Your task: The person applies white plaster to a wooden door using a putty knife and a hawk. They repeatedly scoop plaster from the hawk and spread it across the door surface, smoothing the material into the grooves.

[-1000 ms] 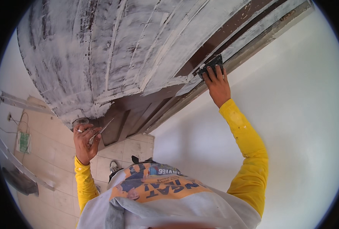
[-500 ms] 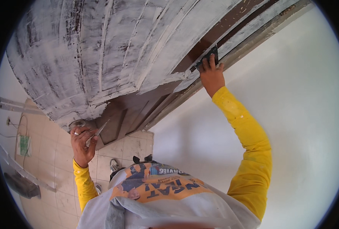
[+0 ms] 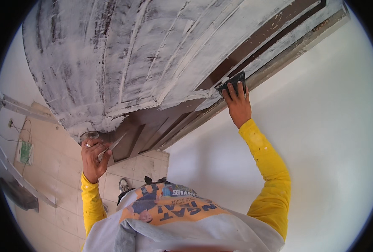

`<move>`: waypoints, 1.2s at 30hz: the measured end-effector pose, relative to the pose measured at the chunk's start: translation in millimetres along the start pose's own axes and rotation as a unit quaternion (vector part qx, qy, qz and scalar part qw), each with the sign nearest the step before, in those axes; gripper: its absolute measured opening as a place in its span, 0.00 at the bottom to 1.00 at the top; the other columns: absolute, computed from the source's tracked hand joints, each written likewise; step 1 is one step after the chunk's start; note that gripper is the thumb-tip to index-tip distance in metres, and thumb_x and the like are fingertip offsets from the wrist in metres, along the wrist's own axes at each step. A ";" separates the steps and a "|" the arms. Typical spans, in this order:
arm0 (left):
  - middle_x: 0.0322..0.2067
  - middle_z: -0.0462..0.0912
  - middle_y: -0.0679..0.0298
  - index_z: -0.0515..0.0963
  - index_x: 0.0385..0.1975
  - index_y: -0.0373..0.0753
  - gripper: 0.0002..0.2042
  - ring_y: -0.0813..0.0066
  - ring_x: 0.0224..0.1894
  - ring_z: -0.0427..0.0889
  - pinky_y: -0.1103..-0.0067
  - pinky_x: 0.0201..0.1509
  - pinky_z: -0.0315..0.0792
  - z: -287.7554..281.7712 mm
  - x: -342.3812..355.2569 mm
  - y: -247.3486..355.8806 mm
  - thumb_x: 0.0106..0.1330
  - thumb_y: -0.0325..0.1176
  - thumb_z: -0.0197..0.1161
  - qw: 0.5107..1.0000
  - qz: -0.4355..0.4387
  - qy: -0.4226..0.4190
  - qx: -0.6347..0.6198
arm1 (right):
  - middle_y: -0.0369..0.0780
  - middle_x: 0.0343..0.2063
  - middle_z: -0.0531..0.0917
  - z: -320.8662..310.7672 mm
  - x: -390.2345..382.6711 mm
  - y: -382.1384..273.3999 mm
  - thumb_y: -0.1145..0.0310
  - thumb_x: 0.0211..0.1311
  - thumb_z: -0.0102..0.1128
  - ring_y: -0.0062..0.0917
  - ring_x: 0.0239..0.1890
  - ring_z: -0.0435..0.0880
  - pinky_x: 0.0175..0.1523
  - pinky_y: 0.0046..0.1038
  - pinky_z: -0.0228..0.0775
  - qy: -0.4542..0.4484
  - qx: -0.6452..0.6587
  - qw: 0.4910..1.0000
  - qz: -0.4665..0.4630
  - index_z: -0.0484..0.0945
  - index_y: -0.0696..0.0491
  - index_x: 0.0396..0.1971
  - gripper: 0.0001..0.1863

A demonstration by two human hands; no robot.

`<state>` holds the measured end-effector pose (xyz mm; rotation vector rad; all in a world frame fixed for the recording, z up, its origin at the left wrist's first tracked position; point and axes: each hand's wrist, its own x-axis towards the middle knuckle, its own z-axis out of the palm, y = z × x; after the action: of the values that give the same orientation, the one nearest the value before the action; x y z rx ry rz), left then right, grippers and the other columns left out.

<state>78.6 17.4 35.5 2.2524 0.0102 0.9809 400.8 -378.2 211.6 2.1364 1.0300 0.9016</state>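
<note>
Two hands up at a brown door (image 3: 152, 126) smeared with white filler. Right hand (image 3: 238, 105), arm stretched high in a yellow sleeve (image 3: 267, 168), fingers spread flat over a dark scraper pad (image 3: 232, 82) pressed on the door's edge strip beside the frame (image 3: 287, 59). Pad's long side runs along the strip, up toward the right. Left hand (image 3: 94, 157) lower, closed around a small tin (image 3: 89, 135) and a putty knife (image 3: 113, 146), blade pointing up-right. Bare white wall (image 3: 329, 147) right of frame; tiled floor (image 3: 60, 197) left.
</note>
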 end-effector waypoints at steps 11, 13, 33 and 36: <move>0.32 0.82 0.55 0.86 0.38 0.34 0.11 0.55 0.43 0.78 0.62 0.60 0.65 -1.7 -6.7 -9.9 0.58 0.31 0.68 0.999 -0.019 -0.034 0.005 | 0.41 0.63 0.76 -13.8 40.8 -26.2 0.63 0.66 0.55 0.47 0.72 0.60 0.76 0.59 0.44 -0.104 -0.156 0.982 0.016 0.82 0.51 0.53 0.18; 0.30 0.83 0.57 0.86 0.36 0.34 0.10 0.56 0.42 0.78 0.63 0.58 0.65 -1.2 -3.9 -4.7 0.56 0.31 0.68 1.000 -0.011 -0.015 0.001 | 0.42 0.61 0.77 -14.8 41.2 -23.8 0.63 0.66 0.54 0.47 0.72 0.61 0.76 0.59 0.44 -0.097 -0.161 0.982 0.014 0.83 0.53 0.50 0.17; 0.28 0.85 0.59 0.86 0.35 0.35 0.10 0.59 0.40 0.79 0.63 0.58 0.63 3.1 0.0 -4.5 0.57 0.32 0.68 1.000 0.008 -0.002 0.010 | 0.41 0.66 0.73 18.0 5.9 -20.7 0.67 0.66 0.55 0.48 0.72 0.60 0.77 0.58 0.45 -0.005 -0.060 0.998 0.004 0.78 0.48 0.58 0.20; 0.28 0.85 0.59 0.86 0.35 0.35 0.09 0.59 0.40 0.79 0.63 0.58 0.63 3.8 -0.8 -4.6 0.57 0.32 0.68 1.000 0.010 -0.005 0.013 | 0.42 0.66 0.73 19.8 7.9 -23.9 0.67 0.65 0.56 0.48 0.72 0.60 0.76 0.58 0.46 -0.006 -0.061 0.998 0.005 0.78 0.49 0.58 0.21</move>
<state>81.6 18.5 30.4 2.2845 -0.0034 0.9852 409.8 -363.5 184.7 2.0460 0.9341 0.9310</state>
